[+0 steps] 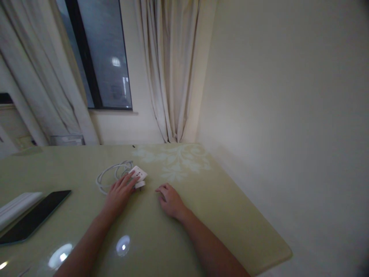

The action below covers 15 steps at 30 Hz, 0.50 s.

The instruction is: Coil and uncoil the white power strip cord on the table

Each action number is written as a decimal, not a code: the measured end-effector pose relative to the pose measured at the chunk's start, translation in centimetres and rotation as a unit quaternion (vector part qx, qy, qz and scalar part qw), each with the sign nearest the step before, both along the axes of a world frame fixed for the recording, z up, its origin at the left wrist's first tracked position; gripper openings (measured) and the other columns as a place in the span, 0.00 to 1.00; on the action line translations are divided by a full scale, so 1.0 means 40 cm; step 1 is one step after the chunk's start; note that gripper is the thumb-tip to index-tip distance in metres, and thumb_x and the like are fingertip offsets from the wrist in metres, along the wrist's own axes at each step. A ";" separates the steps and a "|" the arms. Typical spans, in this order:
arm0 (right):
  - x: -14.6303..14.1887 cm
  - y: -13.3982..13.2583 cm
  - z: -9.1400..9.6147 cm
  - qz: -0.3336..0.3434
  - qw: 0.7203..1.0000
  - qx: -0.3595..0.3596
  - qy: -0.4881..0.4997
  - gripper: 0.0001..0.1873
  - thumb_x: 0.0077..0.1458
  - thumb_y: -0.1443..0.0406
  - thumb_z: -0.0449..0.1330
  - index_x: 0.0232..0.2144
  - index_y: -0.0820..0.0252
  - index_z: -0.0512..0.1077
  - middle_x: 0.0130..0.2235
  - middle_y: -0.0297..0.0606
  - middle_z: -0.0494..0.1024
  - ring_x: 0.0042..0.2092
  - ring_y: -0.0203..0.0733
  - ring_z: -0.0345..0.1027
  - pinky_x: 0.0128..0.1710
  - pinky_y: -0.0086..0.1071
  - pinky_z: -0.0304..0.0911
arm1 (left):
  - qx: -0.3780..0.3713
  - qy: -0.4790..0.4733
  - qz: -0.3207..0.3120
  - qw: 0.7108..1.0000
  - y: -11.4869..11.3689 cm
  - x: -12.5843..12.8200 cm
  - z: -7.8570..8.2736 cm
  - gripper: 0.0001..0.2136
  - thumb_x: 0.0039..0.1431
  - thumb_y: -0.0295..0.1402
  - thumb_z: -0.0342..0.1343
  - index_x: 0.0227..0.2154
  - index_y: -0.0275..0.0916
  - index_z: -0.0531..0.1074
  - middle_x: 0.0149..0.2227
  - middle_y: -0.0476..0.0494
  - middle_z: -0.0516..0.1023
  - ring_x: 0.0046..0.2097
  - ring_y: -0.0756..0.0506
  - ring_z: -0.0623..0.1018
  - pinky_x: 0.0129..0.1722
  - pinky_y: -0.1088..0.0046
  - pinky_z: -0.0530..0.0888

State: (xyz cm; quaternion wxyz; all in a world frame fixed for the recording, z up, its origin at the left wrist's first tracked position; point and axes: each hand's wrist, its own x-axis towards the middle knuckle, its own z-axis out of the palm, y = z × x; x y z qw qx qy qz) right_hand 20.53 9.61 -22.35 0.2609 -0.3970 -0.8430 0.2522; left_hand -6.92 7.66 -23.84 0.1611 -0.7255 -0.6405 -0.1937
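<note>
My left hand (pixel 120 191) lies flat on the green table (pixel 225 215), fingers stretched out, fingertips touching a white power adapter (pixel 138 176). A white cable (pixel 108 176) lies coiled just behind the hand, joined to the adapter. My right hand (pixel 170 200) rests on the table a little to the right of the adapter, fingers loosely curled down, nothing visible in them.
A dark tablet (pixel 34 220) and a white flat object (pixel 17 207) lie at the table's left edge. Behind the table are a window (pixel 100 57) and cream curtains (pixel 170 73). A plain wall (pixel 288 115) runs along the right side.
</note>
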 end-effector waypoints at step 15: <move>-0.007 -0.019 0.016 0.010 0.994 0.072 -0.080 0.20 0.68 0.69 0.57 0.59 0.63 0.77 0.57 0.50 0.79 0.58 0.50 0.72 0.62 0.42 0.66 | -0.030 -0.082 -0.145 0.986 -0.079 0.112 -0.001 0.48 0.45 0.17 0.49 0.74 0.48 0.62 0.77 0.42 0.59 0.77 0.36 0.57 0.75 0.42 0.48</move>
